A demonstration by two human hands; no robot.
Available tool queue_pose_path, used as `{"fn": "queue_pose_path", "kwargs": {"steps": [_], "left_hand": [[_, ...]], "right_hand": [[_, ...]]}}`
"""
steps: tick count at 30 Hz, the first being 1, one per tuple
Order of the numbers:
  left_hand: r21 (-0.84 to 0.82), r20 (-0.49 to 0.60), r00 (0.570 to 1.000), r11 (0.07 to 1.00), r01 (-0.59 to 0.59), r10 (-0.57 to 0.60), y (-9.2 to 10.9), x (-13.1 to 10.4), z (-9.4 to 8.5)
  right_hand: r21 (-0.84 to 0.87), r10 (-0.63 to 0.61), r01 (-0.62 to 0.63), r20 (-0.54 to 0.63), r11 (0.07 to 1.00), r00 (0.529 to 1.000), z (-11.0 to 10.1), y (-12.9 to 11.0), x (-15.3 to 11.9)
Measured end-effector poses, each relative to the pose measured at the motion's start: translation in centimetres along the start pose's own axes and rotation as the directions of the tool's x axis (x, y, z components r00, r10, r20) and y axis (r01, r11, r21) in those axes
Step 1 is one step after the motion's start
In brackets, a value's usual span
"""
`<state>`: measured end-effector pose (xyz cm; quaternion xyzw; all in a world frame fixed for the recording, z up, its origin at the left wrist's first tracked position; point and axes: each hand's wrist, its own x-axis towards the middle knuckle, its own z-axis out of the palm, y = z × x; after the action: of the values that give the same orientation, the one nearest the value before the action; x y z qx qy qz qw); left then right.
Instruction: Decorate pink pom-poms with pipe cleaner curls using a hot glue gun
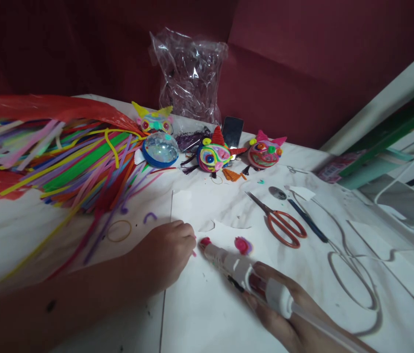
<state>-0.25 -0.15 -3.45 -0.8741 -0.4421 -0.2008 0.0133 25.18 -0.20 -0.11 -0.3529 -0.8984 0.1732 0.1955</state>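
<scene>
My right hand (283, 304) is wrapped round a white pen-shaped hot glue gun (236, 267), with a pale stick running out of its back end. Its tip points up and left, at a small red-pink piece (205, 241) on the white sheet (199, 314). Just left of the tip, my left hand (168, 255) is closed in a pinch; bits of a pink strip (194, 253) show at its fingertips, the rest hidden. A coiled pink and purple piece (242, 245) lies right of the gun.
Orange-handled scissors (283, 225), a dark blue pen-like tool (307, 215) and a looped white cable (370, 294) lie right. Colourful fuzzy strips (82, 162) fill the left. Behind stand decorated heads (212, 156), a clear dome (160, 149), a phone (232, 130) and a plastic bag (192, 73).
</scene>
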Motion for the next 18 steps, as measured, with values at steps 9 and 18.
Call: {"fn": "queue_pose_path", "kwargs": {"steps": [9,18], "left_hand": [[0.006,-0.002,1.0,1.0,-0.009,0.009,-0.1,-0.1,0.2],[-0.038,-0.018,1.0,0.999,0.013,-0.013,-0.1,-0.2,0.2]], "right_hand": [[0.042,0.181,-0.184,0.065,0.982,0.981,0.2,1.4,-1.1],[0.304,0.41,-0.417,0.089,0.857,0.908,0.4,2.0,-1.8]]}}
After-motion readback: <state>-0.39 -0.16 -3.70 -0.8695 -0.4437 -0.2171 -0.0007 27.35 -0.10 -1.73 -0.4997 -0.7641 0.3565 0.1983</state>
